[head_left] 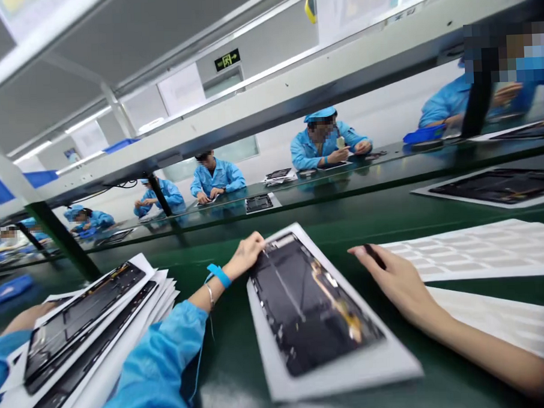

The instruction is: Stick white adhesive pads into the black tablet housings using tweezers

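Note:
A black tablet housing (298,305) with a golden flex cable lies on a white sheet (342,375) in front of me, tilted toward the right. My left hand (248,253), with a blue wrist strap (220,275), is closed at the upper left corner of the housing, its fingers pinching the edge. To the right of the sheet, my right hand (395,277) hovers apart from it. Its thumb and index finger are closed around a small dark thing (375,255) that I cannot make out.
A stack of housings between white sheets (92,320) stands at left, a co-worker's arm (29,317) behind it. Sheets of pale labels (476,249) lie at right. Another housing (501,185) rests farther back. Several co-workers in blue sit across the green bench under a shelf beam (259,114).

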### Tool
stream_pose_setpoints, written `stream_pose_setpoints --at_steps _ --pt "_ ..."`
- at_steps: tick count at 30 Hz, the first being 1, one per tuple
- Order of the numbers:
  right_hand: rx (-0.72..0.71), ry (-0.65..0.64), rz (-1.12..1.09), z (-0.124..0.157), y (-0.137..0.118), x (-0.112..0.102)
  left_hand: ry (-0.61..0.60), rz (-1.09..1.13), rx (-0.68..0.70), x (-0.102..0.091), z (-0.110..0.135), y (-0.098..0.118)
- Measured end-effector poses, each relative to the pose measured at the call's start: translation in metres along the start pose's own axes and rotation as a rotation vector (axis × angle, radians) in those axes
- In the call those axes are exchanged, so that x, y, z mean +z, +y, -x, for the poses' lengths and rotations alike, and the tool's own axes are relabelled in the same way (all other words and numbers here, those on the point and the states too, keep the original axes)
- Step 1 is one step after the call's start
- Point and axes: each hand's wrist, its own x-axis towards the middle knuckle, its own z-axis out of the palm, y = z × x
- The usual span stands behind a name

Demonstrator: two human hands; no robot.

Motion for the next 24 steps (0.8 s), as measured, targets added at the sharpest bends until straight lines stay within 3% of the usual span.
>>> stream_pose_setpoints --at_steps 6,9,12,15,18,21,22,24 --pt "0.095 0.023 -0.027 -0.003 -0.001 0.003 0.281 -0.037 -0.459 -0.022 -0.052 -0.062" --pt "0.082 -0.013 -0.017 -0.003 -0.003 0.003 0.349 -0.059 -0.579 -0.025 -0.059 -0.073" --pt "0.037 -0.042 -0.012 -0.002 -0.001 0.004 0.368 -0.097 -0.588 -0.026 -0.052 -0.071" --pt "-0.027 -0.047 0.003 -0.001 0.001 0.006 0.331 -0.148 -0.461 -0.019 -0.037 -0.054" --pt "-0.148 -0.088 0.022 0.002 0.004 0.007 0.185 -0.161 -0.204 0.004 -0.009 -0.016" --pt "-0.279 -0.166 0.061 0.006 0.011 0.010 -0.050 -0.131 0.077 0.032 0.024 0.032" --pt "-0.310 -0.191 0.080 0.007 0.014 0.011 -0.170 -0.118 0.232 0.039 0.033 0.046" --pt "-0.348 -0.245 0.124 0.008 0.020 0.013 -0.372 -0.051 0.349 0.049 0.045 0.067"
